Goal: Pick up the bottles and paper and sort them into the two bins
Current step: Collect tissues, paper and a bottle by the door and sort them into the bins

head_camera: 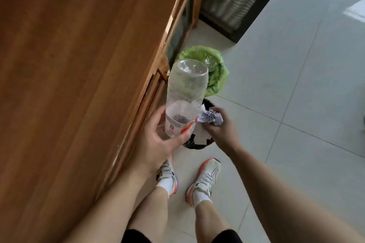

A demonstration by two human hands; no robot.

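My left hand grips a clear plastic bottle by its labelled neck end, base pointing away from me, above the floor beside the table. My right hand is closed on a crumpled ball of paper with dark writing, held directly over a small dark bin that holds white paper. Beyond it stands a bin lined with a green bag; a clear bottle lies inside it. The held bottle hides part of both bins.
A wooden table fills the left side, its edge running diagonally past my left hand. My feet in white and orange shoes stand on pale floor tiles just before the dark bin. A dark grille unit stands at the back.
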